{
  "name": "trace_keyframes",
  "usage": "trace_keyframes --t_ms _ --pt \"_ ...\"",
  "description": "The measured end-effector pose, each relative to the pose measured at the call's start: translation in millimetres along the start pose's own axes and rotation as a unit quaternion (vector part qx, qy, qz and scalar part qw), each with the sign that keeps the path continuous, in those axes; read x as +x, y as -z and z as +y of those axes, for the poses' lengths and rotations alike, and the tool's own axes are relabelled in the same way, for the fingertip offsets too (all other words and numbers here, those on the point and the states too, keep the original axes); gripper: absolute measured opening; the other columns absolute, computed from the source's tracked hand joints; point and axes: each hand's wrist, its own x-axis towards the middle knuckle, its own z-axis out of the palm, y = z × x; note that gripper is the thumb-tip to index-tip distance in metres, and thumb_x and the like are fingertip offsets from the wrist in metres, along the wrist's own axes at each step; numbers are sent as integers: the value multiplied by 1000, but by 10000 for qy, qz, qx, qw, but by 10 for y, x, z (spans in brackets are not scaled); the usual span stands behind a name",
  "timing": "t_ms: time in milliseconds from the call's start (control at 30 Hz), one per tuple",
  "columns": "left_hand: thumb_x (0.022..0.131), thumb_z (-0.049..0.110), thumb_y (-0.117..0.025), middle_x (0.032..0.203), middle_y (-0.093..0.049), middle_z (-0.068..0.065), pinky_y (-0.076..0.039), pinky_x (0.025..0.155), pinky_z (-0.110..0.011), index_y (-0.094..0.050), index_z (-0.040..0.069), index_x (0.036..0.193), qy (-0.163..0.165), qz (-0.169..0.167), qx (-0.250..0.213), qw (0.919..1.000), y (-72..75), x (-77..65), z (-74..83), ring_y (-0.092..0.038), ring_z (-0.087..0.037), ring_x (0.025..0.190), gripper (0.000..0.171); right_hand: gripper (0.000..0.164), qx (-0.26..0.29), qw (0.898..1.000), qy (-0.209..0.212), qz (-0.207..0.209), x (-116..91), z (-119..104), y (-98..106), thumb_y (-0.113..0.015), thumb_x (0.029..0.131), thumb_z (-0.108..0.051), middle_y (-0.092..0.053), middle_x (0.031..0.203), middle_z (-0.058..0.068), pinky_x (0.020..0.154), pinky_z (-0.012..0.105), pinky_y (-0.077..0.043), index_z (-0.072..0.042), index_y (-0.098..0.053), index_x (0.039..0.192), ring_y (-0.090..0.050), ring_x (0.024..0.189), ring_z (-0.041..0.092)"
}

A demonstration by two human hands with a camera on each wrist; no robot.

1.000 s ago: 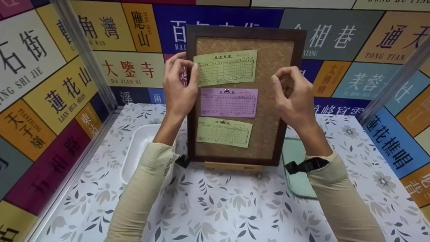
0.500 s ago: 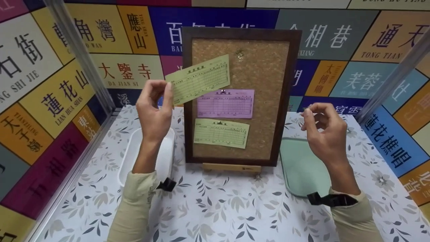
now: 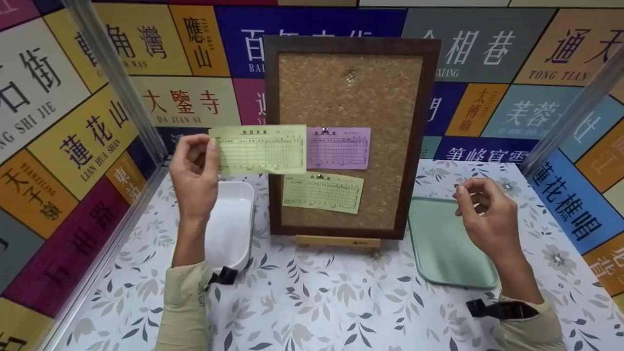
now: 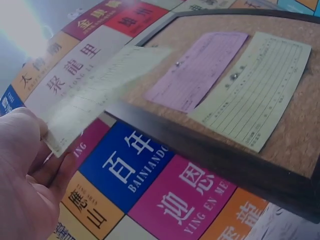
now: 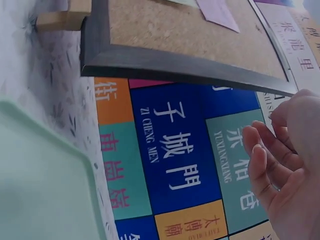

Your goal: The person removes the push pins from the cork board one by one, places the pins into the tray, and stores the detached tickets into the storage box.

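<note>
At the left, my left hand [image 3: 195, 175] pinches the left end of a green receipt slip [image 3: 263, 150] between thumb and fingers. The slip is held up level in front of the corkboard [image 3: 312, 100] and overlaps a purple slip [image 3: 339, 151] in the head view. That purple slip and a second green slip [image 3: 321, 194] hang on the board, each under a small pushpin [image 3: 325, 130]. Over the green tray, my right hand [image 3: 490, 214] has thumb and forefinger together, with a tiny dark pin [image 3: 457, 186] showing at the tips. In the right wrist view its other fingers [image 5: 265, 170] are curled.
A white tray [image 3: 243, 243] stands left of the board, and a green tray [image 3: 438, 278] lies to its right. The dark-framed board leans on a wooden stand [image 3: 336, 241] on the flower-patterned table [image 3: 317, 302]. Walls with printed signs enclose the back and sides.
The upper green slip has come off the board and moved left and down with my left hand. My right hand has moved away from the board, right and down, over the green tray.
</note>
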Motion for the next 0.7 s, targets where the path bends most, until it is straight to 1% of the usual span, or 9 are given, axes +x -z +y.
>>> trace_keyframes --t_ms 67,133,267,367,433,500,600,700 --pt "107 2 -64 97 -71 -14 -51 66 -23 -66 -6 118 34 -91 43 9999 56 15 -17 -61 -19 77 14 14 -27 10000 -41 -75 -10 46 10 -68 107 -15 -70 95 -2 58 10 -48 -4 -70 116 -66 64 5" --pt "107 5 -65 99 -71 -12 -51 67 -23 -66 -5 119 68 -252 123 9996 104 23 -31 -62 -19 80 15 14 -97 9998 -126 -140 -26 79 26 -68 107 -17 -70 95 -3 58 10 -48 -6 -70 116 -66 64 4" --pt "108 11 -66 105 -73 -9 -54 73 -25 -67 -3 119 213 -494 303 9981 162 18 -38 -66 -22 87 18 16 -271 9985 -346 -311 -42 122 61 -69 108 -22 -69 96 -4 58 11 -49 -9 -70 116 -66 66 3" --pt "108 13 -66 110 -73 -8 -56 77 -25 -68 -1 119 335 -586 459 9967 190 6 -43 -67 -23 93 18 16 -323 9974 -416 -492 -45 151 79 -70 107 -23 -71 94 -2 60 11 -51 -9 -71 115 -67 67 2" --pt "109 13 -65 113 -72 -9 -57 82 -24 -69 0 121 410 -658 615 9951 194 3 -52 -69 -22 99 18 15 -362 9966 -419 -604 -45 173 86 -71 106 -23 -72 92 0 61 10 -52 -10 -72 113 -67 67 1" --pt "109 14 -64 116 -71 -8 -58 85 -22 -69 2 123 510 -773 837 9922 190 1 -61 -69 -19 105 19 14 -406 9959 -425 -686 -40 194 89 -72 105 -23 -73 90 2 61 10 -52 -10 -74 111 -67 68 0" --pt "110 16 -63 119 -70 -7 -58 86 -20 -69 5 126 690 -941 1218 9857 178 -10 -73 -68 -15 109 20 14 -468 9947 -445 -805 -46 216 89 -73 105 -25 -74 89 3 62 10 -52 -11 -74 109 -66 68 0" --pt "109 12 -62 120 -71 -8 -56 78 -19 -70 7 127 893 -1108 1549 9776 192 -44 -95 -68 -16 104 20 14 -465 9931 -466 -966 -66 225 84 -72 105 -26 -75 90 4 63 11 -52 -12 -75 108 -67 68 2"
